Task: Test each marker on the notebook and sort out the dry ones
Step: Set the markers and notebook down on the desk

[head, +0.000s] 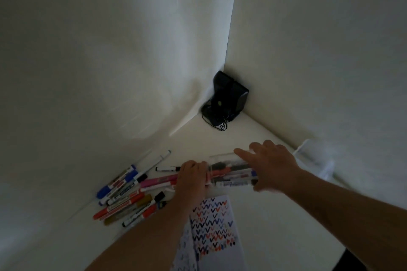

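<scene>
Nearest me the notebook [212, 226] is crowded with coloured ticks, so most testing looks done. My left hand [192, 179] curls round markers [158, 181] at the clear box [231, 170] mouth; my right hand [269, 166], fingers spread, steadies it. More markers lie heaped toward the tabletop's left edge.

A white tabletop [275, 215] set into a white-walled corner carries everything. Left of the left hand's fingers lies a loose heap of capped markers in blue, red, pink, gold and white [130, 193]; nearer than them lies an open white notebook covered in coloured check marks [211, 224]. Under the right hand's fingers sits a clear plastic box holding more markers [231, 171], and far beyond them a black pouch with cords [224, 99] fills the corner.
</scene>
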